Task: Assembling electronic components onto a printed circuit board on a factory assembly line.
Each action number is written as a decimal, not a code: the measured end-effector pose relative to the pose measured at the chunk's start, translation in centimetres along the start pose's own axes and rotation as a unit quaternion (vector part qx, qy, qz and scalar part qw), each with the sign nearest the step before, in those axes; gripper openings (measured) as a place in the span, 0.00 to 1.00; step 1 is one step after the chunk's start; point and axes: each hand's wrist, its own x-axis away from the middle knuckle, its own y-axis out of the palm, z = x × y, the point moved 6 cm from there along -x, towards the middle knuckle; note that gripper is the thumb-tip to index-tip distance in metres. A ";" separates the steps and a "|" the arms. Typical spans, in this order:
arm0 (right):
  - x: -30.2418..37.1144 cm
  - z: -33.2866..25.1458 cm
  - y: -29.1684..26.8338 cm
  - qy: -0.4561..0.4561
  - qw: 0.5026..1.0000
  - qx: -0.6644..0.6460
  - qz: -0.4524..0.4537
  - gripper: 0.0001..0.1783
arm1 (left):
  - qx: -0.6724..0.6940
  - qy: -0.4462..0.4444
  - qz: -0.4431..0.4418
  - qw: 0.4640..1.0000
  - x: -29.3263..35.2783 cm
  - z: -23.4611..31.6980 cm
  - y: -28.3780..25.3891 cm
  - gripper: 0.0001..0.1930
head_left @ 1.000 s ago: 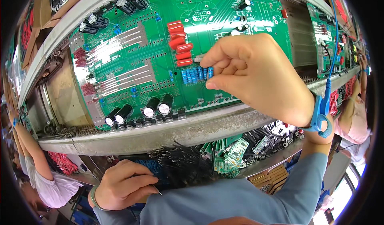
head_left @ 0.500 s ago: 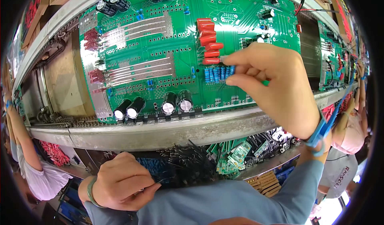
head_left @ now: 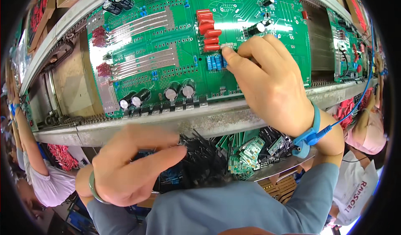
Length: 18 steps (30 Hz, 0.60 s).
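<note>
Right hand: the right hand [head_left: 271, 84] was up on the green circuit board [head_left: 175, 63], fingers pinched narrow at the board surface just right of the blue resistor row [head_left: 215, 62]. Couldn't tell if anything tiny sat between the fingertips.
Left hand: the left hand [head_left: 129, 168] hovered below the board's near edge, fingers loosely spread, blurry, reaching over the pile of black components [head_left: 200, 159]. Looked like it held nothing, hard to say though.
Board: it sat on the metal conveyor rail [head_left: 167, 124], tilted across the view.
Red capacitors: a stack of red capacitors [head_left: 207, 30] sat just above the blue row, near the right fingertips.
Black cylinders: four black electrolytic capacitors [head_left: 156, 96] lined the board's lower edge, left of the right hand.
Wrist strap: blue antistatic wrist strap [head_left: 311, 130] on the right wrist, its cord running off to the right.
Small boards: little green modules [head_left: 246, 151] lay below the rail, right of the black pile.
</note>
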 end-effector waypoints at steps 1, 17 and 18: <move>0.4 0.2 0.2 -0.001 1.000 0.013 0.007 0.16 | -0.031 0.029 0.036 0.998 -1.1 0.1 0.1 0.13; 8.8 -8.9 -0.8 -0.076 0.965 -0.209 -0.139 0.18 | -0.115 0.045 0.083 0.989 -7.5 -1.5 2.2 0.11; 9.4 -9.2 -0.1 -0.080 0.962 -0.216 -0.150 0.18 | -0.106 0.006 0.082 0.991 -7.8 -1.8 2.3 0.12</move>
